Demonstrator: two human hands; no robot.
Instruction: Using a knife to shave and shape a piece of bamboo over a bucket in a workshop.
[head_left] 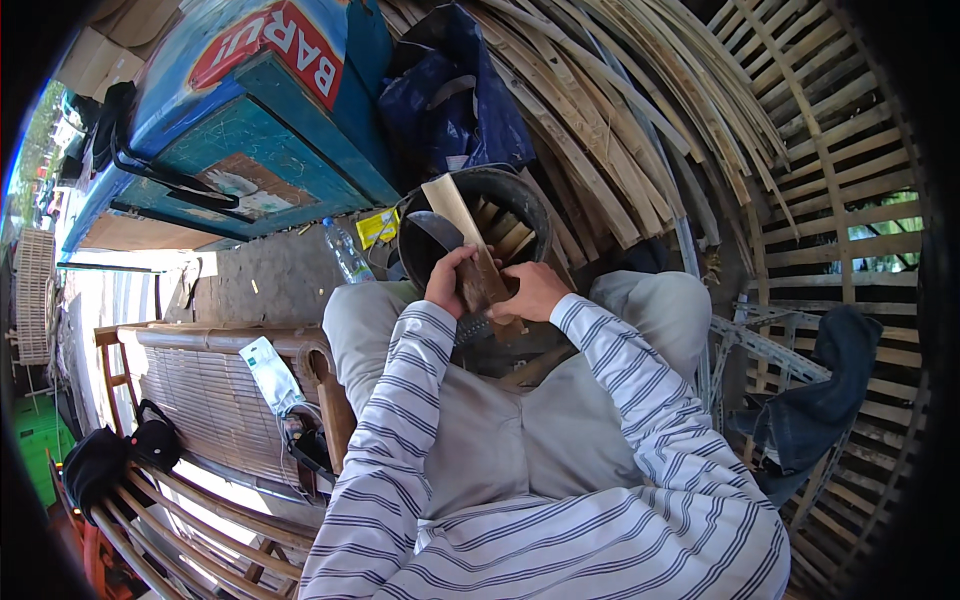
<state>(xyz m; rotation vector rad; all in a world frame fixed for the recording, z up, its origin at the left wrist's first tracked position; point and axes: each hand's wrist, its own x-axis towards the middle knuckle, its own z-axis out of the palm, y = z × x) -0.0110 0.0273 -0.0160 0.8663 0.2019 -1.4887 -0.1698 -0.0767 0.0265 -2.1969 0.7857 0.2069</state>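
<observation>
Between my knees, a flat bamboo strip (455, 212) slants over a dark bucket (542, 200). My right hand (532, 292) is closed round the lower part of the strip. A knife with a broad, curved, dark blade (434, 229) lies against the strip's left side. My left hand (450, 283) is closed at the base of that blade, its fingers close to the strip. The grip of the knife is mostly hidden by my hands. Several short bamboo pieces (507, 236) stand inside the bucket.
Behind the bucket lie long bamboo slats (600, 150) and a dark blue bag (450, 110). A blue box (270, 150) stands at the far left. Nearer are a plastic bottle (345, 252), a yellow packet (378, 228) and a bamboo bench (210, 385). Dark cloth (820, 410) hangs at right.
</observation>
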